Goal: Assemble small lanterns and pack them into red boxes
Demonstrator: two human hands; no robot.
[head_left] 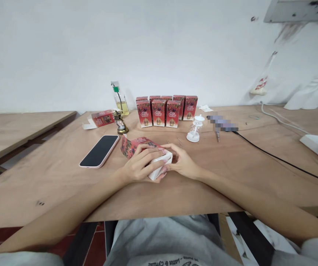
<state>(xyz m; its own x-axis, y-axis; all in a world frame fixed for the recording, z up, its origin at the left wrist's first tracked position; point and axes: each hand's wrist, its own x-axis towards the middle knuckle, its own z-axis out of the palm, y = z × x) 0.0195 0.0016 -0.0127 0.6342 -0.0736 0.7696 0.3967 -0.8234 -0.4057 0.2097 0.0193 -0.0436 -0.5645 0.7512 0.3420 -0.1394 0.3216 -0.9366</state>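
Both hands meet over a small red and white cardboard box (159,170) near the middle of the table. My left hand (142,164) wraps round the box from the left, fingers closed across its side. At the white end of the box, my right hand (179,160) pinches with thumb and fingers. A red printed flap of the box spreads out beyond my left hand. Past the hands, a white miniature lantern (195,129) stands to the right, and a bronze miniature lantern (120,122) stands to the left. The inside of the box is hidden from view.
Several red boxes (159,112) stand upright at the back. An opened red box (100,119) lies beside a pump bottle (121,101). A phone (99,151) lies left of my hands. A black cable (280,157) runs across the right side, near a partly blurred device (222,123).
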